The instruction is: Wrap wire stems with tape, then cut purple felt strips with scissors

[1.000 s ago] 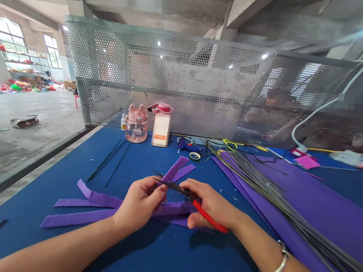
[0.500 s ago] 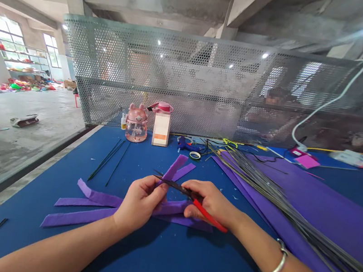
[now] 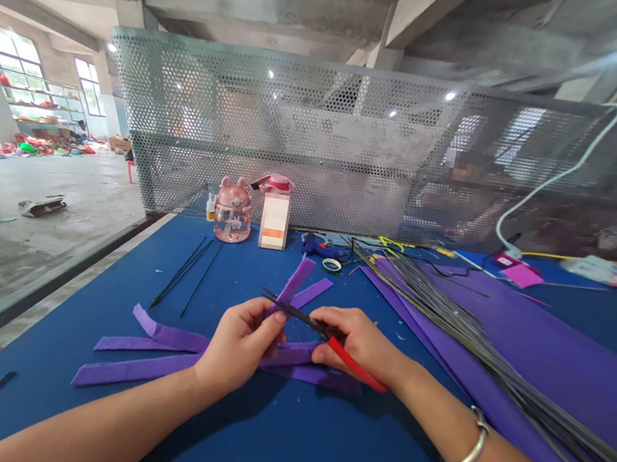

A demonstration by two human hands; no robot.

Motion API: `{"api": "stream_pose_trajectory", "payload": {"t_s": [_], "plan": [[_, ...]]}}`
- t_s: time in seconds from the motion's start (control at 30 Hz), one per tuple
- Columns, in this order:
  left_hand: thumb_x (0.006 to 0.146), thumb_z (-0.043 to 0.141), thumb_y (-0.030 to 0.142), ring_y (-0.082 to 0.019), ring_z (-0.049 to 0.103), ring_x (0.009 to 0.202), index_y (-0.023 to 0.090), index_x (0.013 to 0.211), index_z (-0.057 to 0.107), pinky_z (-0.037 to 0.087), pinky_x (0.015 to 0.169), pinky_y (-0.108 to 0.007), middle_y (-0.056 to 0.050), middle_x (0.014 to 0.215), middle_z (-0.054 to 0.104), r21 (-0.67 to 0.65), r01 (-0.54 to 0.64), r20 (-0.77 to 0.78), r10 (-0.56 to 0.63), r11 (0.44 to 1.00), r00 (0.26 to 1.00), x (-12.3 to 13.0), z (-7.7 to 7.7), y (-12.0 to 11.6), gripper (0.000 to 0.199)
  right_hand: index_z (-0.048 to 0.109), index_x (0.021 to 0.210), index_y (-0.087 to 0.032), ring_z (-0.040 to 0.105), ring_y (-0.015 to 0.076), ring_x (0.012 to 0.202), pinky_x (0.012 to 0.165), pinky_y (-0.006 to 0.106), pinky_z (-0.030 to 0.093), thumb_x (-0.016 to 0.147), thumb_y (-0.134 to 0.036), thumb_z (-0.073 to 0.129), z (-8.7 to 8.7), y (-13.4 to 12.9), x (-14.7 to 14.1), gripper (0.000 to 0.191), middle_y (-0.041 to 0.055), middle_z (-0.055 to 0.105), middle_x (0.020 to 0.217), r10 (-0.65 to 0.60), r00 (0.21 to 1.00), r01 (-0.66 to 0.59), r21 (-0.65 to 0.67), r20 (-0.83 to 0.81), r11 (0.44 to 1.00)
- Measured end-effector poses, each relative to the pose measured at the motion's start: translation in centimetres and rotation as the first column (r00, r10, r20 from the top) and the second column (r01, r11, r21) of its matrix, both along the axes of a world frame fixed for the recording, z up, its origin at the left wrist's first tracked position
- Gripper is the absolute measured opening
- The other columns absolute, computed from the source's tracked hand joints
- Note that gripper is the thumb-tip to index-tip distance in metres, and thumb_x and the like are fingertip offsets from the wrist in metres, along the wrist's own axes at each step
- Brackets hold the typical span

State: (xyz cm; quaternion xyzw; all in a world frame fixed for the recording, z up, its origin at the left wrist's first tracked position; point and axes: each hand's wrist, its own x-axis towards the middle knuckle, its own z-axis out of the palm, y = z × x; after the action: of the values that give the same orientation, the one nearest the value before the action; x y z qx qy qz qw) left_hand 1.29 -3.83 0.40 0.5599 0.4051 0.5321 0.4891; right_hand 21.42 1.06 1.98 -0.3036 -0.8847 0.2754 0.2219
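My left hand (image 3: pixel 242 342) pinches a purple strip (image 3: pixel 297 280) whose free end points up and away from me. In my right hand (image 3: pixel 353 341) are scissors (image 3: pixel 351 364) with red handles and dark blades. The blades reach left across the held strip, just above my left fingertips, slightly parted at the tips. Several purple strips (image 3: pixel 134 370) lie under and beside my left hand on the blue table (image 3: pixel 273 452). Another strip end (image 3: pixel 314 292) shows behind the blades.
Thin dark stems (image 3: pixel 182 271) lie at the left. A pink bottle (image 3: pixel 234 211), a second drink container (image 3: pixel 275 222), a tape roll (image 3: pixel 332 265) and a blue glue gun (image 3: pixel 321 247) stand or lie behind. Wire stems (image 3: pixel 478 340) rest on purple sheets (image 3: pixel 577 344) at right. A person sits beyond the mesh screen.
The free end of the held strip has tipped slightly to the left and lower. Both hands and the scissors stay almost in place.
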Motion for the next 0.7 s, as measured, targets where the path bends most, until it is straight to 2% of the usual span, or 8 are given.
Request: {"api": "stream_pose_trajectory", "payload": {"t_s": [0.1,0.23,0.57,0.7], "plan": [[0.08,0.057,0.041,-0.007,0.048,0.045,0.015,0.071,0.054,0.038,0.044,-0.02,0.002,0.058,0.056,-0.021,0.0,0.025,0.0,1.0,1.0,0.09,0.2,0.0,0.027,0.058,0.091,-0.015,0.035,0.0102,0.059,0.053,0.021,0.032,0.074,-0.057,0.062,0.19,0.0,0.02,0.046,-0.0022,0.046,0.071,0.006,1.0,-0.006,-0.001,0.007,1.0],[0.08,0.057,0.041,-0.007,0.05,0.045,0.015,0.076,0.055,0.039,0.045,-0.02,0.002,0.059,0.056,-0.016,-0.06,0.033,0.061,0.998,0.998,0.03,0.12,0.25,0.026,0.056,0.098,-0.016,0.037,0.0124,0.064,0.057,0.022,0.034,0.062,-0.064,0.067,0.57,0.07,0.04,0.061,-0.0006,0.048,0.078,0.013,0.999,-0.017,0.081,0.041,0.997],[0.08,0.056,0.041,-0.008,0.048,0.047,0.014,0.077,0.057,0.038,0.045,-0.02,0.003,0.057,0.054,0.021,-0.035,-0.028,0.036,0.999,0.999,-0.01,-0.32,0.26,0.027,0.056,0.09,-0.015,0.036,0.0122,0.063,0.056,0.022,0.033,0.063,-0.074,0.056,0.65,-0.14,-0.12,0.065,0.0,0.046,0.077,0.048,0.998,-0.051,0.082,0.031,0.995],[0.08,0.056,0.043,-0.008,0.048,0.047,0.014,0.073,0.056,0.038,0.045,-0.02,0.002,0.058,0.054,0.019,-0.031,-0.036,0.031,0.999,0.999,-0.02,-0.29,0.1,0.029,0.056,0.086,-0.015,0.033,0.0106,0.06,0.053,0.022,0.03,0.067,-0.072,0.056,0.5,-0.07,-0.17,0.059,-0.0018,0.044,0.071,0.051,0.999,-0.052,0.066,0.007,0.996]]}}
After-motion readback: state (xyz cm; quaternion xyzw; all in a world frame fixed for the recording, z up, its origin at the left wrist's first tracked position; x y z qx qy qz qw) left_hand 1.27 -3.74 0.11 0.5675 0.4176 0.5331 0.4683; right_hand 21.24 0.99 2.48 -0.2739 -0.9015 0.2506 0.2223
